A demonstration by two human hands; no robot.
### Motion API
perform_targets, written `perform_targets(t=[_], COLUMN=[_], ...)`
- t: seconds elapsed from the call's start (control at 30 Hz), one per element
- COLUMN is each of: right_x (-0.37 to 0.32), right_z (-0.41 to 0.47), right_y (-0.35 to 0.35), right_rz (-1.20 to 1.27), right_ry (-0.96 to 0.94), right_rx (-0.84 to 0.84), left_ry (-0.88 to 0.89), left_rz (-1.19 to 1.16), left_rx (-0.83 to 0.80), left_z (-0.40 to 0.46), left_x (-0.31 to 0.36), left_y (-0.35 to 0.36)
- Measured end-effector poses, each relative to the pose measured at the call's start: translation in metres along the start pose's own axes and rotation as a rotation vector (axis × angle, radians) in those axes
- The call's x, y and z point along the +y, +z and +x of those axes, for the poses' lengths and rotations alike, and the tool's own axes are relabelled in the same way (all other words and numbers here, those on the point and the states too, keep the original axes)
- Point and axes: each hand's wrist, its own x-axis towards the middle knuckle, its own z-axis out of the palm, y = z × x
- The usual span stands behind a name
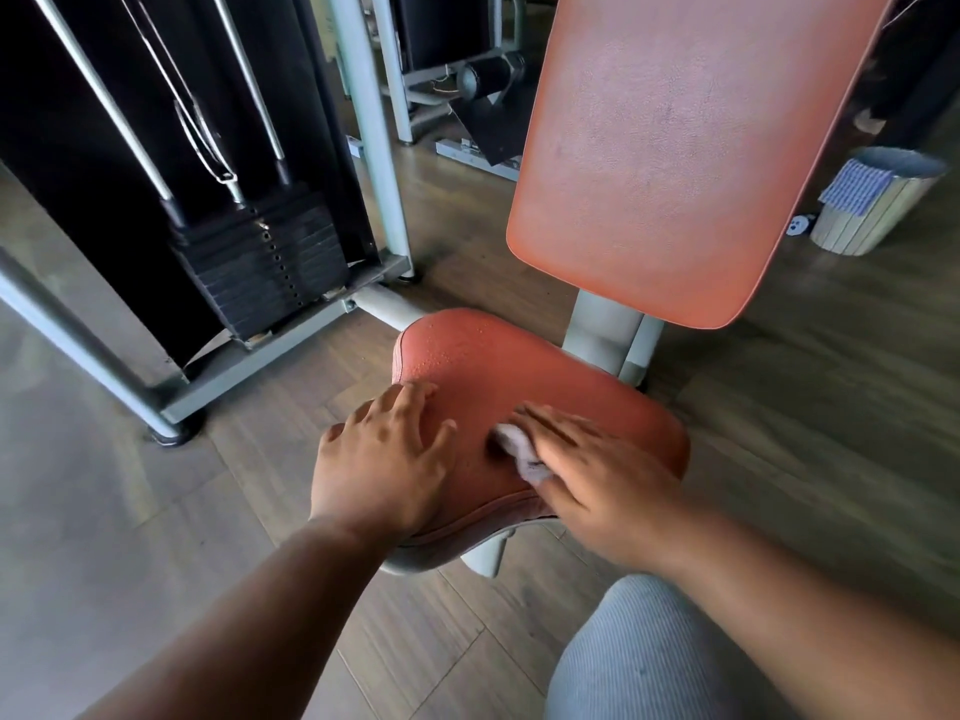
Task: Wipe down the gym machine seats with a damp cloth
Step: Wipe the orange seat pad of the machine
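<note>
An orange padded seat (498, 371) of a gym machine sits in the middle, with water droplets on its far left part. Above it leans the orange backrest (675, 163). My left hand (384, 454) lies flat on the seat's left edge, fingers spread, holding nothing. My right hand (597, 470) presses flat on a small white cloth (522, 452) on the seat's near middle; only a bit of the cloth shows past the fingers.
A black weight stack (265, 262) with steel guide rods stands in a grey frame (104, 356) at left. A pale wooden bin (878, 200) with a blue checked towel stands on the wooden floor at right. My knee in grey fabric (649, 657) is at the bottom.
</note>
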Motion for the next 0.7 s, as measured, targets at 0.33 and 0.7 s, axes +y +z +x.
perform_targets(t=[0.33,0.7], right_x=[0.029,0.065], right_z=[0.042,0.014], right_y=[0.002,-0.010], right_rz=[-0.058,-0.005], right_ry=[0.236,0.432], right_rx=[0.067,0.047], left_ry=[0.000,0.012], left_rz=[-0.015,0.000], left_rx=[0.015,0.024], left_z=[0.000,0.002], left_x=[-0.002,-0.004], left_y=[0.001,0.005])
